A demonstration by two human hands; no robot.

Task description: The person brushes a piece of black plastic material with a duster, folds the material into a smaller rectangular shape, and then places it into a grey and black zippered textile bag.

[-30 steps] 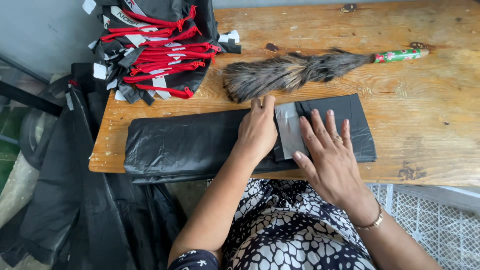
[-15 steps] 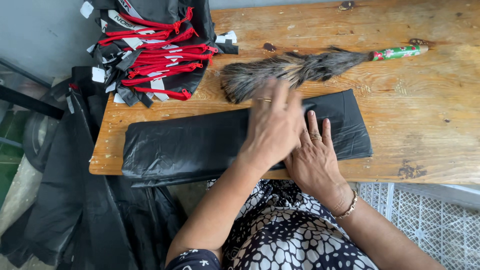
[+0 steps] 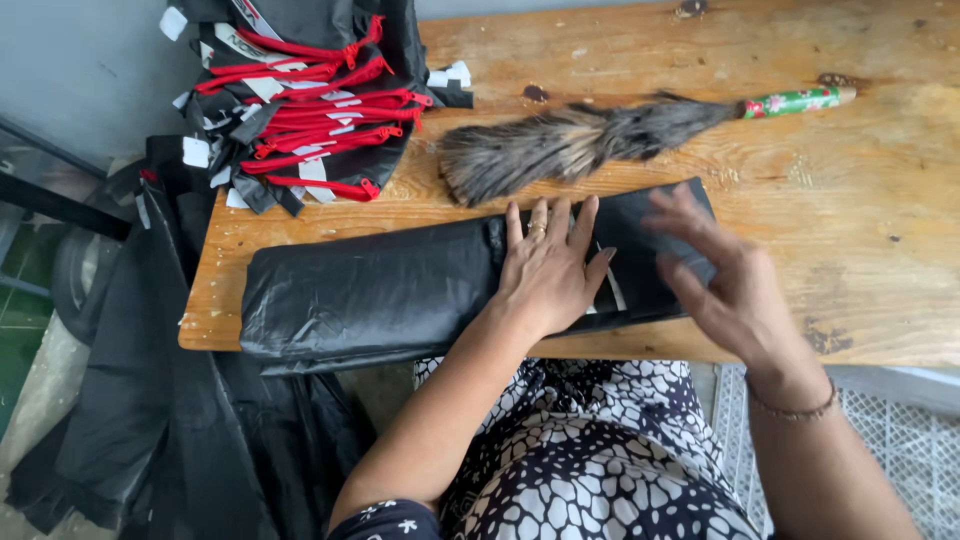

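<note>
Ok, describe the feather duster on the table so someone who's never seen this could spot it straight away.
Start at the wooden table and look toward its far edge, just beyond the long folded black plastic bag under the left hand. The feather duster lies there on its side. Unlike the black bundles with red drawstrings to its left, it is fluffy grey-brown, with a green patterned handle pointing right.

Right hand (image 3: 725, 285) is motion-blurred, fingers smeared, can't tell if it's touching the black bag (image 3: 400, 290) or not. Left hand (image 3: 548, 268) covers the bag's middle; the white strip by its fingertips is mostly hidden. Bag pile (image 3: 300, 100) is cut off at the top edge.
</note>
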